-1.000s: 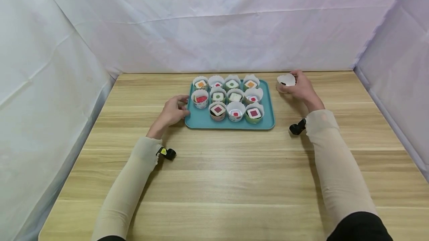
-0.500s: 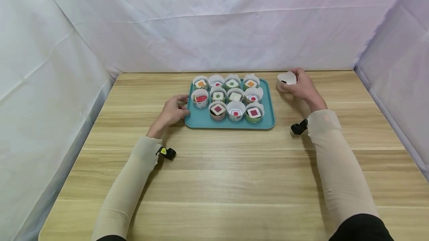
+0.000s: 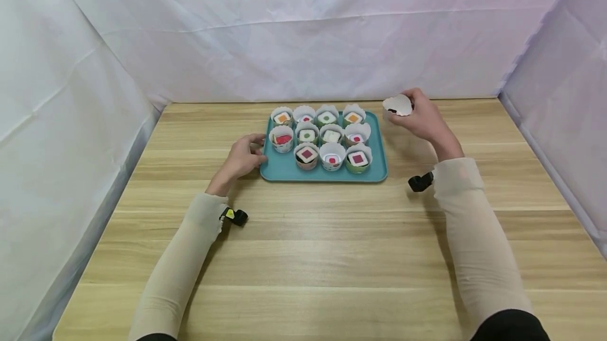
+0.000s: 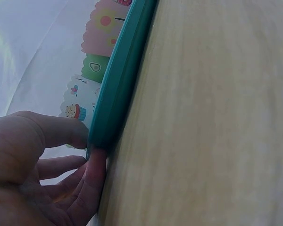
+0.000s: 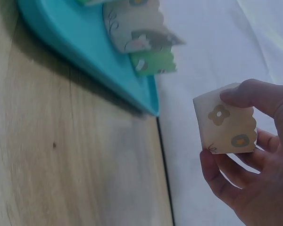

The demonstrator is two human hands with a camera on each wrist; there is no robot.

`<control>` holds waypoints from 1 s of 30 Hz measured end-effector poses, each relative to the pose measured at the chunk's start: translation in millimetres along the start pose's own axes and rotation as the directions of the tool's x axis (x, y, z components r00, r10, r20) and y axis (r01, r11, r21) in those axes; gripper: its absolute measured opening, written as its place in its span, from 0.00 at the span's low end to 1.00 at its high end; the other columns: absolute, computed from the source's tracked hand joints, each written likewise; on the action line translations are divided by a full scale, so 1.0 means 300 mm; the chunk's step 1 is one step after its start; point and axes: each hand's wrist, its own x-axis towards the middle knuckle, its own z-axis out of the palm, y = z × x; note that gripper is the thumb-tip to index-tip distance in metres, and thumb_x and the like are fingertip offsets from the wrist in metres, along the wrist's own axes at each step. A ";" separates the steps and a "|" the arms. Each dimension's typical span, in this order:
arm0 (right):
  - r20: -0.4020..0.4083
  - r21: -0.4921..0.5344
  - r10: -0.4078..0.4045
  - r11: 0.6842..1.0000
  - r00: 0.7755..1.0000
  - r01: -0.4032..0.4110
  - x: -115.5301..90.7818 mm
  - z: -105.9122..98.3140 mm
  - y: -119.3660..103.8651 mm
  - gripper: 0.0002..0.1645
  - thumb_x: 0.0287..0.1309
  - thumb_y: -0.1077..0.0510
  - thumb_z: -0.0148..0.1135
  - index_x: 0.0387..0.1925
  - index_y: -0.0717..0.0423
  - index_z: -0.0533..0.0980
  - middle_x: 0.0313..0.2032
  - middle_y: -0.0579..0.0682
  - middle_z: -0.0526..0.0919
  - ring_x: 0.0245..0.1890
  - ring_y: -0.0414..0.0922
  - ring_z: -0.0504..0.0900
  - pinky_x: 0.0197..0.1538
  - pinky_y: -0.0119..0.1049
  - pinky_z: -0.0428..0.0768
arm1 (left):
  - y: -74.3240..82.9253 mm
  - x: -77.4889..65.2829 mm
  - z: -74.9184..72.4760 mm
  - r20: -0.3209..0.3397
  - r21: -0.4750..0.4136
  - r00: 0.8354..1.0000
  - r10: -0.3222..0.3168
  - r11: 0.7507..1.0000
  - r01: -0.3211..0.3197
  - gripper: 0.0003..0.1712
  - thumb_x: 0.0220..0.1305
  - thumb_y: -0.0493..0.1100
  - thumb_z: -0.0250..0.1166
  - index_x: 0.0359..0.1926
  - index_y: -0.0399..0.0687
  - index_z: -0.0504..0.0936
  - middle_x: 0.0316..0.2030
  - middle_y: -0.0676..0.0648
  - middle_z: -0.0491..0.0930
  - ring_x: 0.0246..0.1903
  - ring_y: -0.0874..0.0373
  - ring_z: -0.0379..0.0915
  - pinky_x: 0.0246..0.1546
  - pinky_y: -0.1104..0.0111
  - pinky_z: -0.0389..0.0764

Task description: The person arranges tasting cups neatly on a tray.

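In the head view, my right hand (image 3: 427, 119) grips a paper baking cup (image 3: 396, 105) with a scalloped rim, just right of the blue tray (image 3: 284, 173). The right wrist view shows this cup (image 5: 224, 123) pale with flower prints, thumb on one side and fingers on the other, raised off the table. Something dark shows inside it; the rest is hidden. My left hand (image 3: 243, 157) holds the tray's left edge, thumb and fingers at the rim (image 4: 114, 89). Several similar cups stand in rows on the tray, with small square cake-like pieces inside, such as the front-right green cup (image 3: 359, 167).
The wooden table (image 3: 303, 256) reaches out on all sides of the tray. A white cloth (image 3: 303, 56) hangs right behind the table's back edge, with more cloth at left and right. Bare tray surface shows at its front left corner and right side.
My right hand has lifted the paper baking cup and carried it slightly left, toward the tray. My left hand stays at the tray's edge. The cups on the tray have not moved.
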 end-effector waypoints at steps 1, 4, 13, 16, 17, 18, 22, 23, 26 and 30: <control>0.007 0.002 -0.002 1.000 1.000 0.002 -0.004 0.003 -0.013 0.45 0.64 0.51 0.69 0.72 0.67 0.59 0.66 0.67 0.70 0.60 0.61 0.72 0.58 0.53 0.72 | 0.000 0.000 -0.001 0.000 0.000 1.000 0.001 1.000 -0.001 0.39 0.65 0.30 0.64 0.76 0.41 0.65 0.64 0.38 0.73 0.49 0.48 0.75 0.38 0.67 0.84; 0.022 0.005 -0.013 1.000 1.000 0.013 -0.017 0.013 -0.048 0.44 0.64 0.50 0.69 0.71 0.66 0.60 0.66 0.65 0.71 0.59 0.59 0.73 0.58 0.52 0.72 | -0.001 0.001 0.000 0.003 0.001 1.000 0.004 1.000 -0.004 0.39 0.64 0.31 0.64 0.76 0.41 0.65 0.65 0.38 0.73 0.49 0.48 0.75 0.38 0.67 0.84; 0.070 0.033 -0.094 0.995 0.993 0.092 -0.041 0.067 -0.163 0.42 0.65 0.49 0.68 0.72 0.62 0.61 0.65 0.63 0.72 0.58 0.58 0.75 0.55 0.50 0.78 | -0.007 0.003 -0.007 0.002 0.001 1.000 0.004 1.000 -0.004 0.39 0.64 0.31 0.64 0.76 0.40 0.66 0.64 0.37 0.73 0.49 0.48 0.75 0.38 0.67 0.84; 0.088 0.052 -0.119 0.992 0.989 0.114 -0.038 0.098 -0.200 0.40 0.65 0.51 0.69 0.71 0.60 0.62 0.62 0.62 0.74 0.55 0.56 0.77 0.52 0.46 0.79 | -0.010 0.003 -0.009 0.002 0.000 1.000 0.001 1.000 -0.001 0.39 0.64 0.31 0.64 0.76 0.40 0.65 0.64 0.37 0.73 0.49 0.47 0.75 0.38 0.67 0.84; 0.096 0.054 -0.127 0.991 0.987 0.122 -0.036 0.111 -0.210 0.40 0.64 0.51 0.69 0.70 0.59 0.63 0.61 0.61 0.75 0.53 0.56 0.78 0.51 0.45 0.79 | -0.011 0.002 -0.009 0.002 0.000 1.000 0.000 1.000 0.000 0.39 0.64 0.31 0.64 0.76 0.40 0.65 0.64 0.37 0.73 0.49 0.47 0.75 0.39 0.67 0.84; 0.101 0.054 -0.138 0.990 0.985 0.133 -0.034 0.124 -0.220 0.39 0.64 0.52 0.69 0.70 0.59 0.63 0.60 0.61 0.75 0.52 0.55 0.78 0.49 0.44 0.79 | -0.011 0.001 -0.009 0.002 0.000 1.000 -0.002 1.000 0.002 0.39 0.64 0.31 0.64 0.76 0.40 0.65 0.64 0.37 0.73 0.49 0.47 0.75 0.39 0.66 0.84; 0.122 0.047 -0.184 0.983 0.975 0.179 -0.035 0.174 -0.259 0.37 0.64 0.52 0.70 0.68 0.58 0.64 0.57 0.60 0.77 0.46 0.54 0.81 0.44 0.42 0.82 | -0.011 0.002 -0.009 0.002 -0.002 1.000 -0.004 1.000 0.004 0.39 0.64 0.31 0.64 0.76 0.41 0.66 0.64 0.37 0.73 0.49 0.48 0.75 0.38 0.67 0.85; 0.129 0.053 -0.194 0.981 0.972 0.189 -0.036 0.186 -0.269 0.37 0.64 0.52 0.69 0.68 0.58 0.64 0.56 0.60 0.77 0.45 0.54 0.82 0.43 0.42 0.83 | -0.010 0.001 -0.009 0.003 0.000 1.000 -0.004 1.000 0.004 0.39 0.65 0.31 0.64 0.76 0.41 0.66 0.64 0.37 0.73 0.49 0.47 0.75 0.38 0.67 0.84; 0.153 0.059 -0.219 0.975 0.964 0.213 -0.041 0.221 -0.305 0.38 0.65 0.50 0.69 0.69 0.57 0.64 0.53 0.58 0.78 0.41 0.53 0.84 0.40 0.42 0.85 | -0.006 -0.002 -0.009 0.003 0.002 1.000 -0.003 1.000 0.003 0.39 0.65 0.31 0.64 0.76 0.41 0.65 0.65 0.37 0.73 0.50 0.47 0.75 0.38 0.68 0.84; 0.175 0.053 -0.261 0.965 0.949 0.255 -0.045 0.266 -0.359 0.39 0.64 0.48 0.70 0.69 0.57 0.64 0.52 0.58 0.78 0.41 0.51 0.84 0.41 0.44 0.86 | -0.003 -0.006 -0.008 0.000 0.007 1.000 -0.004 1.000 0.004 0.39 0.65 0.31 0.64 0.76 0.40 0.65 0.65 0.36 0.73 0.50 0.47 0.75 0.37 0.68 0.84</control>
